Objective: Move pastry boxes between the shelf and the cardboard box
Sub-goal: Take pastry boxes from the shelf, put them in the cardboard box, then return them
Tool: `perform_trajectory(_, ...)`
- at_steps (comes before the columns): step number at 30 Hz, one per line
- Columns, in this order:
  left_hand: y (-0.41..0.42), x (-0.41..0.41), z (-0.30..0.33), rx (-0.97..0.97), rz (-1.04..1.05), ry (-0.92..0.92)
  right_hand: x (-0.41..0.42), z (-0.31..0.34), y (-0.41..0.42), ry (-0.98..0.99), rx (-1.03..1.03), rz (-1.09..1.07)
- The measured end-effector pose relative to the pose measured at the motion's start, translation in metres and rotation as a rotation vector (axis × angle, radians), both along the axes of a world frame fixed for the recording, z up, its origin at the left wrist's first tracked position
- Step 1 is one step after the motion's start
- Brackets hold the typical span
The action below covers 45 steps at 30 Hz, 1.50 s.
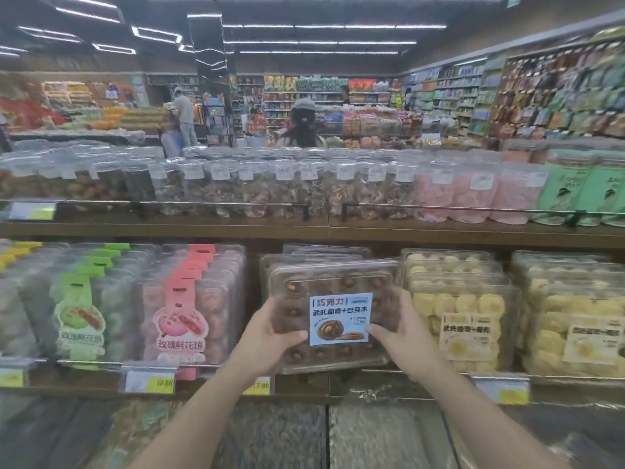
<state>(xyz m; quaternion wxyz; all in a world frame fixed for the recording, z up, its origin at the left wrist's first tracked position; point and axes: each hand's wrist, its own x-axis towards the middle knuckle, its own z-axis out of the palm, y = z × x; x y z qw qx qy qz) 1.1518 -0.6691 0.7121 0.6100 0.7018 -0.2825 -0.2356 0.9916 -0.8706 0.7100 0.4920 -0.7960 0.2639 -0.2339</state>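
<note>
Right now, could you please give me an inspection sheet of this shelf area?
Surface: lower shelf, stocked, price tags on its front edge.
Job's things: chocolate pastry box with a blue label, held in front of its stack; cardboard box not seen.
Clutter: pink boxes, green boxes, yellow boxes alongside.
Grips: left hand and right hand hold the box's sides.
Cables: nothing seen.
Surroundings: shoppers beyond the upper shelf.

Left hand [270, 336], right hand [402, 333] gripping chocolate pastry box [334, 299], at shelf [304, 231]
</note>
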Motion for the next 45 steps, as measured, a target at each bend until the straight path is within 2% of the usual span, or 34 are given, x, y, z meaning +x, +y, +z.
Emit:
perform_trajectory(7,-0.018,0.044,-0.024,0.114,0.179,-0.182,0.042,-0.025,0.017,-0.115,-0.095,-0.159)
perform_trajectory(11,-0.026,0.063,-0.041,0.151,0.151,-0.224,0.057,-0.044,0.019,-0.146,-0.13,-0.248)
perform_trajectory(15,-0.027,0.064,-0.051,0.197,0.114,-0.282,0.058,-0.061,0.019,-0.035,-0.13,-0.267)
perform_trajectory(21,-0.021,0.054,-0.066,0.338,0.066,-0.246,0.049,-0.074,0.019,0.111,-0.052,-0.238)
perform_trajectory(24,-0.016,0.065,-0.063,0.319,0.091,-0.193,0.04,-0.067,0.014,0.092,0.022,-0.184)
perform_trajectory(29,-0.024,0.089,-0.029,0.096,0.1,-0.015,0.048,-0.022,-0.003,-0.089,0.209,-0.179)
perform_trajectory(34,-0.059,0.119,0.002,0.118,0.193,-0.07,0.083,0.026,-0.029,-0.052,0.277,-0.145)
perform_trajectory(38,-0.082,0.133,0.007,0.178,0.197,-0.088,0.108,0.032,-0.044,-0.07,0.375,-0.098)
perform_trajectory(42,-0.09,0.129,0.005,0.206,0.124,-0.149,0.115,0.023,-0.047,-0.058,0.369,-0.076)
perform_trajectory(45,-0.084,0.122,0.013,0.25,0.07,-0.181,0.106,0.029,-0.048,0.058,0.21,-0.017)
